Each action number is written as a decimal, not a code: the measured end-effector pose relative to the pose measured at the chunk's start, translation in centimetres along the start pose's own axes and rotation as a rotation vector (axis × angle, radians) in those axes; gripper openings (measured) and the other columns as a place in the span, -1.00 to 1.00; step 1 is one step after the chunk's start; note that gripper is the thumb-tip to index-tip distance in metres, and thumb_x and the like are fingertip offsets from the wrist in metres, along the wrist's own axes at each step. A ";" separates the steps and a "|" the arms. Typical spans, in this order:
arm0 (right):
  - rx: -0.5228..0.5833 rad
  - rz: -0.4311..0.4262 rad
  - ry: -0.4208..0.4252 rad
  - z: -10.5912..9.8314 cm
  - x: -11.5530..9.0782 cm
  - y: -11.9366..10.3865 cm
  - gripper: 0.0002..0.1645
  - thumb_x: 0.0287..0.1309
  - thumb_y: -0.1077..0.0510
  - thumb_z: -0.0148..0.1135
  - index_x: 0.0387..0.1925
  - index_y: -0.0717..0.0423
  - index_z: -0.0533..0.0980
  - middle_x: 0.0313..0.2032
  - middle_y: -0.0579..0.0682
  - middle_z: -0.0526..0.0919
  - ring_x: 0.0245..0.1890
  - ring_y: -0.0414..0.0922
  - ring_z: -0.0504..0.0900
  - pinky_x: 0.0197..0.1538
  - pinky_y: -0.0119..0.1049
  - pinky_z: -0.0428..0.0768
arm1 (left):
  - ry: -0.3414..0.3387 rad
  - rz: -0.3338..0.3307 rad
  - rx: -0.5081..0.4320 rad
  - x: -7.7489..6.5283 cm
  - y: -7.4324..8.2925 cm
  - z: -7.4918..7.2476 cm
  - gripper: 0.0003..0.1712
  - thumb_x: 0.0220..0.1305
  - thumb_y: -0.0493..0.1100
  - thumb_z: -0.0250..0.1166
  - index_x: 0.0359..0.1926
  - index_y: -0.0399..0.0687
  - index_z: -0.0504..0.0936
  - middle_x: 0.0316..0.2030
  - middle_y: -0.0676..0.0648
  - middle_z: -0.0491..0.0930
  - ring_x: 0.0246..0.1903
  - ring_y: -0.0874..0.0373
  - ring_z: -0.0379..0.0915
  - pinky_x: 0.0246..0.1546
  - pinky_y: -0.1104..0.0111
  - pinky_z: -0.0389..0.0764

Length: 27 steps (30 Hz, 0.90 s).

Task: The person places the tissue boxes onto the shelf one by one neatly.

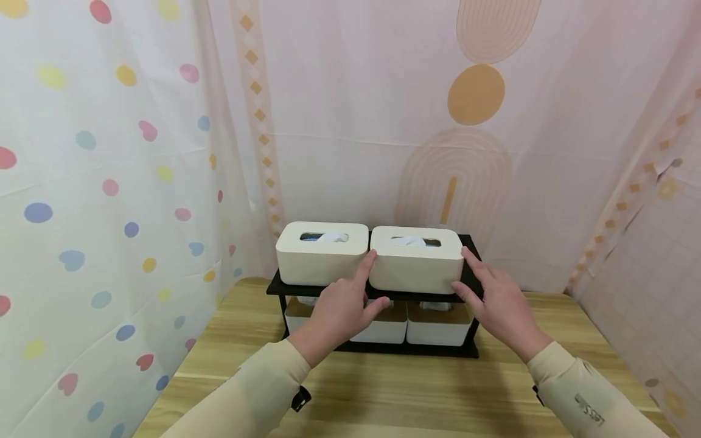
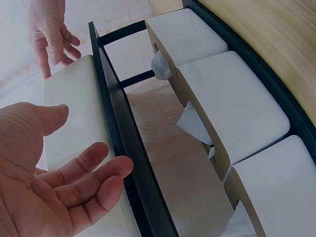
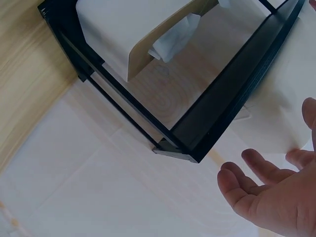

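Two cream tissue boxes, a left one (image 1: 323, 267) and a right one (image 1: 416, 275), sit side by side on the top shelf of a black rack (image 1: 472, 351). White tissue shows in their oval slots. My left hand (image 1: 341, 309) is at the right box's left front corner, index finger extended along it, the other fingers loosely bent. At that box's opposite end is my right hand (image 1: 502, 306), its fingers spread and fingertips at the side. Neither hand wraps around the box. In the right wrist view, the right hand (image 3: 281, 192) has relaxed fingers beside the box.
On the lower shelf stand three white tissue boxes with brown tops, including a middle one (image 2: 237, 103) and a right one (image 1: 438, 333). The rack rests on a wooden table (image 1: 416, 389). Patterned curtains (image 1: 339, 121) hang behind and on both sides.
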State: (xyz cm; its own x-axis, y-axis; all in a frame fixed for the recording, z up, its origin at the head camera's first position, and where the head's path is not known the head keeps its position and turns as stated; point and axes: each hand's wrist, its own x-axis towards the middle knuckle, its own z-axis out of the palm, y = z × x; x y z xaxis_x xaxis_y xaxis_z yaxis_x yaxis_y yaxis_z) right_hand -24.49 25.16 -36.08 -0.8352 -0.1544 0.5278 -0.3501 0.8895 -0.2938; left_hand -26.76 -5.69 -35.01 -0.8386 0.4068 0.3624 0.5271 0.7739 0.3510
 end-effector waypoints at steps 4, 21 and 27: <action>-0.015 -0.002 -0.022 -0.2 0.3 -0.1 -0.09 0.53 -0.12 0.27 0.69 0.06 0.15 0.40 0.42 0.53 0.33 0.44 0.52 0.34 0.39 0.50 | 0.000 -0.021 0.013 0.1 0.0 0.0 0.08 0.46 0.20 0.40 0.72 -0.01 0.01 -0.72 0.12 0.44 -0.74 0.22 0.32 -0.67 0.36 0.33; -0.032 0.016 -0.090 -0.3 0.6 -0.3 0.01 0.49 -0.17 0.30 0.72 0.05 0.06 0.46 0.40 0.47 0.38 0.47 0.47 0.40 0.41 0.43 | 0.009 -0.014 0.048 0.4 0.0 0.1 0.06 0.46 0.22 0.39 0.71 -0.04 0.05 -0.79 0.06 0.34 -0.77 0.18 0.28 -0.69 0.35 0.29; -0.017 0.023 -0.094 -0.3 0.5 -0.1 0.03 0.49 -0.17 0.30 0.72 0.05 0.04 0.48 0.42 0.43 0.40 0.48 0.44 0.40 0.42 0.42 | 0.013 0.002 0.034 0.5 -0.1 -0.2 0.02 0.47 0.20 0.39 0.68 -0.09 0.11 -0.74 0.13 0.41 -0.76 0.25 0.30 -0.67 0.37 0.33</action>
State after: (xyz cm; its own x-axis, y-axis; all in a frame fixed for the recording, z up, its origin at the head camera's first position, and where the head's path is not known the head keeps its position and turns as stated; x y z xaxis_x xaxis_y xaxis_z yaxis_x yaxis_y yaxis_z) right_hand -24.71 25.11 -35.52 -0.8793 -0.1732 0.4437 -0.3242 0.9001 -0.2910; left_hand -27.17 -5.65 -34.67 -0.8357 0.4019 0.3742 0.5233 0.7894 0.3208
